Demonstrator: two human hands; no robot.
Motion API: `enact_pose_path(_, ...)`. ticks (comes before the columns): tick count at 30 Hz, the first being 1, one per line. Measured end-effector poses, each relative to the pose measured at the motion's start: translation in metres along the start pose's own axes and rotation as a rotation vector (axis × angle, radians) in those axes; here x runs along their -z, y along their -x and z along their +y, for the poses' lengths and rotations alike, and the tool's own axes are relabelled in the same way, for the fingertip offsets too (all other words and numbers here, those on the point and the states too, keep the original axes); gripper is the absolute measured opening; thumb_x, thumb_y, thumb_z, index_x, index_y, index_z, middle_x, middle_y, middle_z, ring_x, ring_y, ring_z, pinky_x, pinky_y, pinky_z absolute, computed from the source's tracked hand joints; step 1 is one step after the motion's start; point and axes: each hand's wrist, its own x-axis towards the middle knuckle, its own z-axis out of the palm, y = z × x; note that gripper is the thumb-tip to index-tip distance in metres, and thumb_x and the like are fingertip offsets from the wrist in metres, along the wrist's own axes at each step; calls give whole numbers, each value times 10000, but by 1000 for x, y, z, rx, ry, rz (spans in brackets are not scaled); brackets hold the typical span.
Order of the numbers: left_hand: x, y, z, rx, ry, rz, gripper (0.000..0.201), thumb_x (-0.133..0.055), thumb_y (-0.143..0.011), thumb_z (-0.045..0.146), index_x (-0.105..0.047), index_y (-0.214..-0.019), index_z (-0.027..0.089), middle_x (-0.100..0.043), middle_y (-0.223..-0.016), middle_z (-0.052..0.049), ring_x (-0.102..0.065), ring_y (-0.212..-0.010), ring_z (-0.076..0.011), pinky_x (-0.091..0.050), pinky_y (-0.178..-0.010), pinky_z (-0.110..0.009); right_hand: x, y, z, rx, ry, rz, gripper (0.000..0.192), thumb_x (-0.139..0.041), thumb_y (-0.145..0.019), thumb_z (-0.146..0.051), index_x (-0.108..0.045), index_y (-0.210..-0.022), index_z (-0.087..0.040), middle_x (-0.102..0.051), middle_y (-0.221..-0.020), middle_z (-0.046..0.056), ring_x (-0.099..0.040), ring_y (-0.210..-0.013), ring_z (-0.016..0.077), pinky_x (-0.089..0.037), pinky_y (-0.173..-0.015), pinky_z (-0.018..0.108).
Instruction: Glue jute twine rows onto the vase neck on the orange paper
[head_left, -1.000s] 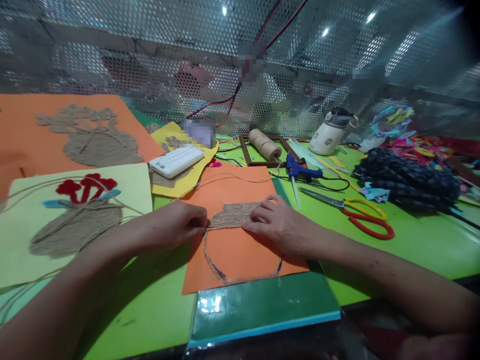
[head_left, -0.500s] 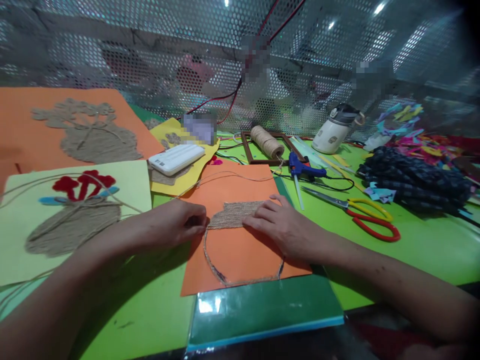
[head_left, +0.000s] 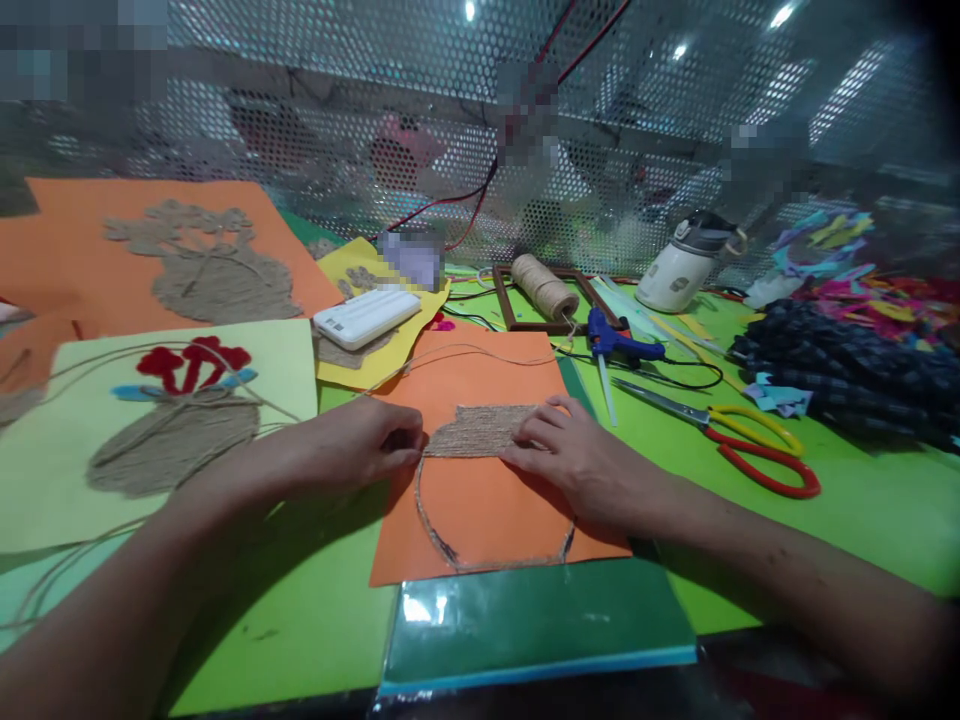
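Observation:
My left hand (head_left: 375, 440) is closed in a pinch at the left end of a patch of jute twine rows (head_left: 480, 432), on the twine's edge. The fingers of my right hand (head_left: 574, 450) lie over the right end of the same patch, pressing it down. The rows are glued side by side on an orange sheet (head_left: 510, 510). Below them a twine outline (head_left: 421, 505) curves round like the lower part of a pot. A loose strand of twine (head_left: 450, 352) runs across the top of the sheet and off to the left.
A green folder (head_left: 540, 625) lies under the sheet. To the right are scissors (head_left: 705, 415), a blue glue gun (head_left: 619, 342), a twine spool (head_left: 544, 287), a bottle (head_left: 679, 265) and dark cloth (head_left: 847, 365). On the left are a white power bank (head_left: 367, 313) and a pale flower-pot picture (head_left: 289, 390).
The view has turned slightly left, so everything sits a little further right. Both hands keep nearly the same places on the twine patch.

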Motion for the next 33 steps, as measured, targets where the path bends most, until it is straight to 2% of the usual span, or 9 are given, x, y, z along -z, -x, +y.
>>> enact_pose_path(3, 1, 1, 2, -8, 6, 3, 159, -564, -863, 343, -648, -806, 221, -667, -721, -17, -520, -617, -164, -355, -587, -299, 2, -1, 0, -11, -16, -15, 561, -639, -852, -82, -576, -1408, -132, -685, -1147, 137, -532, -1048, 283, -342, -969, 447)
enact_pose_path(5, 1, 1, 4, -4, 3, 11, 152, -560, -864, 327, -655, -812, 220, -671, -728, -16, -524, -620, -161, -356, -590, -299, 5, -5, -2, -5, 31, -45, 644, -657, -838, -62, -535, -1461, -170, -685, -1123, 121, -535, -1025, 276, -335, -921, 422)
enact_pose_path(10, -1, 1, 5, 9, 16, 21, 124, -584, -858, 310, -670, -840, 223, -686, -734, -14, -554, -635, -167, -371, -608, -301, 13, -21, -11, 22, 175, -120, 536, -578, -990, -91, -526, -1494, -266, -678, -1093, 102, -537, -962, 269, -321, -848, 418)
enact_pose_path(17, 0, 3, 8, 12, 10, 19, 85, -592, -839, 269, -660, -821, 223, -695, -756, -16, -560, -640, -169, -359, -601, -307, 11, -28, -16, 52, 264, -143, 457, -565, -1007, -119, -564, -1453, -216, -672, -1101, 120, -543, -987, 288, -345, -928, 490)
enact_pose_path(21, 2, 4, 13, 36, 12, 5, 85, -587, -839, 264, -655, -810, 220, -678, -719, -16, -529, -621, -167, -351, -597, -305, 7, -25, -16, 63, 292, -125, 402, -565, -1028, -167, -588, -1428, -203, -659, -1071, 116, -534, -961, 292, -354, -909, 481)
enact_pose_path(28, 2, 5, 17, 56, 14, 21, 71, -582, -810, 218, -653, -816, 215, -697, -761, -21, -557, -652, -164, -345, -594, -294, 6, -23, -16, 89, 278, -86, 435, -536, -1016, -138, -553, -1450, -165, -635, -1037, 114, -505, -920, 281, -338, -831, 421)
enact_pose_path(31, 1, 5, 17, 49, 15, 31, 69, -587, -793, 196, -651, -812, 212, -698, -761, -21, -556, -658, -165, -342, -599, -293, 6, -24, -16, 116, 261, -79, 514, -558, -999, -138, -505, -1507, -188, -630, -1001, 103, -500, -896, 276, -331, -817, 415)
enact_pose_path(33, 1, 6, 18, 49, 20, 33, 60, -588, -793, 193, -644, -802, 214, -696, -760, -22, -558, -659, -168, -344, -600, -297, 5, -25, -16, 122, 277, -82, 491, -566, -999, -146, -527, -1485, -204, -630, -986, 100, -499, -884, 275, -330, -813, 418)
